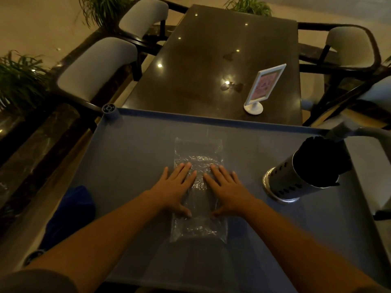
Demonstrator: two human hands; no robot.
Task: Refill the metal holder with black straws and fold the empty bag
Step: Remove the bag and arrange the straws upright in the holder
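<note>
I see a clear crinkled bag on the grey-blue surface, black straws in a silver perforated holder, a blue cloth.

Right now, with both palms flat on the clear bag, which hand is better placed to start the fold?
Probably either: the left hand and right hand press the bag symmetrically. Slight edge to the left, since the straw-filled metal holder stands close on the right side.

Empty bag flat, holder full of straws.
The clear plastic bag lies flat and crinkled, lengthwise on the grey tray. To its right the perforated metal holder stands upright, packed with black straws.
</note>
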